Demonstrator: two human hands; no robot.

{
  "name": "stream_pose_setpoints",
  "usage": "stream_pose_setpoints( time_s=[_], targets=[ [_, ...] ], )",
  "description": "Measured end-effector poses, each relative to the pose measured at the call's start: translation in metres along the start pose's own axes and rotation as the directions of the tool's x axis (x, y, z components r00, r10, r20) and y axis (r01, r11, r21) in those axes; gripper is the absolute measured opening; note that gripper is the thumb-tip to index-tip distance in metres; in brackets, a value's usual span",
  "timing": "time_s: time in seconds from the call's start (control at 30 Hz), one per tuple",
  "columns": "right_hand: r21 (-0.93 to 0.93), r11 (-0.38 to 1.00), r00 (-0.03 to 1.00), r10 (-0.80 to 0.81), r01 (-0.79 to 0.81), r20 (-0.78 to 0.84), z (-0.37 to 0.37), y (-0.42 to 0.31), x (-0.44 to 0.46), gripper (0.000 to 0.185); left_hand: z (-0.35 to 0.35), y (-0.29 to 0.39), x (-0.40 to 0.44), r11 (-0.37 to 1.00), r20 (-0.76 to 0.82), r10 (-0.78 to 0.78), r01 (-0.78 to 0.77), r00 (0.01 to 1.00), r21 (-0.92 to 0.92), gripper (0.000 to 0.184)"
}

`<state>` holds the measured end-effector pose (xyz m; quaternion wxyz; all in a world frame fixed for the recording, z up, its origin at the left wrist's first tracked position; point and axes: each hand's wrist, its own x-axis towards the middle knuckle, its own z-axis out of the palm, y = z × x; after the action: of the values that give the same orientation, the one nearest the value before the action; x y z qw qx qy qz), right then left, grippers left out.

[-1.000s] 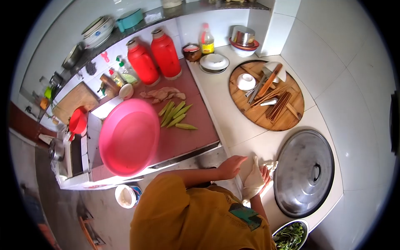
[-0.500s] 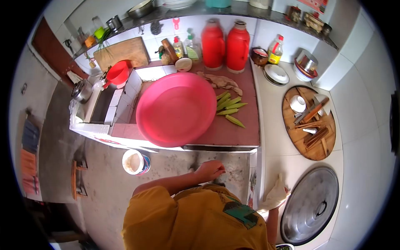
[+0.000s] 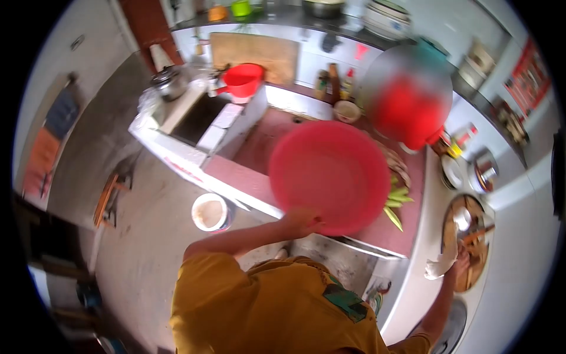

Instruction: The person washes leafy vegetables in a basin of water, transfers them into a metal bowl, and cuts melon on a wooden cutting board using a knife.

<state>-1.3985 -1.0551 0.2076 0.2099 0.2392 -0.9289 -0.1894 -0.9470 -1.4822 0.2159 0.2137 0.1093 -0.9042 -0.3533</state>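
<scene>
My left hand (image 3: 302,222), its fingers curled in, is at the front edge of a large pink plastic basin (image 3: 330,177); I cannot tell whether it touches the rim. Nothing shows in those fingers. The basin rests on the reddish counter (image 3: 259,138), tilted toward me. At the right, my right hand (image 3: 462,261) grips a crumpled off-white cloth (image 3: 440,267) above the pale side counter, beside the round wooden board (image 3: 453,212). Green okra pods (image 3: 392,218) lie to the right of the basin, partly hidden by it.
A red dipper (image 3: 243,79) stands by the sink (image 3: 200,121). Red thermos flasks (image 3: 407,112) at the back are blurred. A white bucket (image 3: 210,212) and a small wooden stool (image 3: 106,200) are on the floor. A metal lid (image 3: 454,327) lies at lower right.
The view has swung, shifting the counter rightward. My left hand has come up to the basin's front edge. My right hand has moved forward with the cloth, from beside the lid to beside the board.
</scene>
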Motion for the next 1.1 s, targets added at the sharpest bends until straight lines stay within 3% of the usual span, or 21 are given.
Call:
stream_pose_setpoints(
  time_s=[0.03,0.07,0.13,0.2,0.23,0.27,0.37,0.4,0.47,0.57,0.6,0.63,0.73,0.83,0.87,0.9,0.93,0.97,1.0,1.03,1.1],
  targets=[
    [-0.15,0.986,0.987,-0.094,0.074,-0.13,0.045,0.01,0.009,0.051,-0.009,-0.006,0.007,0.999,0.03,0.003,-0.004,1.0,0.033,0.021],
    [-0.051,0.997,0.942,0.065,-0.052,0.329,-0.042,-0.034,0.024,0.058,-0.022,-0.006,0.024,0.991,0.081,0.131,-0.129,0.988,-0.034,0.024],
    [0.399,0.903,0.976,-0.205,0.16,0.071,-0.004,-0.058,0.058,0.061,-0.048,0.011,0.071,0.87,0.046,0.493,-0.492,0.869,-0.026,0.021],
    [0.612,0.787,0.964,-0.215,0.076,0.158,-0.058,-0.141,0.069,0.059,-0.08,0.049,0.119,0.694,0.116,0.711,-0.719,0.694,0.05,0.018],
    [0.796,0.604,0.966,-0.219,0.022,0.139,-0.029,-0.174,0.079,0.056,-0.084,0.071,0.146,0.576,0.071,0.808,-0.81,0.585,0.111,0.023],
    [0.82,0.414,0.83,-0.543,0.396,-0.126,0.015,-0.192,0.093,0.055,-0.093,0.098,0.169,0.508,0.251,0.816,-0.853,0.52,0.115,0.024],
    [0.928,0.365,0.922,-0.381,0.078,0.073,-0.08,-0.301,0.054,0.063,-0.089,0.18,0.233,0.132,0.38,0.901,-0.966,0.21,0.22,0.022],
    [0.852,0.293,0.862,-0.41,0.434,-0.298,-0.044,-0.322,0.054,0.07,-0.088,0.202,0.244,0.065,0.433,0.89,-0.979,0.145,0.193,0.022],
    [0.751,0.615,0.962,-0.254,0.241,-0.101,-0.11,-0.351,0.018,0.077,-0.085,0.231,0.257,0.01,0.473,0.876,-0.986,0.088,0.165,0.021],
    [0.917,0.289,0.958,-0.165,0.274,-0.235,-0.056,-0.348,0.021,0.083,-0.062,0.232,0.274,-0.058,0.521,0.852,-0.981,0.048,0.186,0.021],
    [0.921,0.284,0.961,-0.154,0.267,-0.231,-0.05,-0.346,0.02,0.082,-0.067,0.227,0.27,-0.078,0.53,0.847,-0.977,0.041,0.201,0.021],
    [0.926,0.276,0.964,-0.136,0.257,-0.227,-0.044,-0.347,0.02,0.082,-0.071,0.22,0.263,0.091,0.565,0.802,-0.974,0.195,0.206,0.023],
    [0.92,0.25,0.953,-0.108,0.302,-0.284,-0.044,-0.35,0.015,0.075,-0.091,0.193,0.255,0.146,0.533,0.798,-0.949,0.281,0.281,0.023],
    [0.948,0.24,0.978,-0.055,0.21,-0.203,-0.058,-0.342,0.004,0.067,-0.139,0.172,0.225,0.552,0.293,0.775,-0.826,0.56,0.118,0.021],
    [0.996,0.073,0.998,-0.037,0.059,-0.056,-0.067,-0.348,0.003,0.064,-0.146,0.157,0.217,0.644,0.191,0.743,-0.763,0.642,0.059,0.017],
    [0.991,-0.101,0.996,-0.018,-0.092,0.091,-0.077,-0.353,0.003,0.061,-0.171,0.148,0.207,0.793,0.313,0.557,-0.605,0.769,0.075,0.014],
    [0.97,-0.174,0.985,-0.023,-0.17,0.169,-0.072,-0.352,0.004,0.059,-0.175,0.122,0.205,0.745,0.257,0.605,-0.65,0.754,0.152,0.013],
    [0.938,-0.247,0.969,-0.027,-0.245,0.245,-0.067,-0.352,0.005,0.057,-0.157,0.07,0.204,0.702,-0.19,0.687,-0.708,0.701,-0.073,0.013],
    [0.965,-0.097,0.97,-0.03,-0.245,0.243,-0.071,-0.351,0.003,0.055,-0.175,0.053,0.187,0.847,-0.139,0.531,-0.516,0.836,0.13,0.015],
    [0.956,-0.141,0.967,-0.029,-0.256,0.255,-0.084,-0.352,0.002,0.052,-0.178,0.02,0.172,0.947,-0.079,0.278,-0.259,0.957,0.193,0.02],
    [0.938,-0.236,0.967,-0.043,-0.255,0.252,-0.113,-0.349,0.005,0.047,-0.156,-0.077,0.134,0.9,-0.107,-0.106,0.141,0.989,0.412,0.039]
  ],
)
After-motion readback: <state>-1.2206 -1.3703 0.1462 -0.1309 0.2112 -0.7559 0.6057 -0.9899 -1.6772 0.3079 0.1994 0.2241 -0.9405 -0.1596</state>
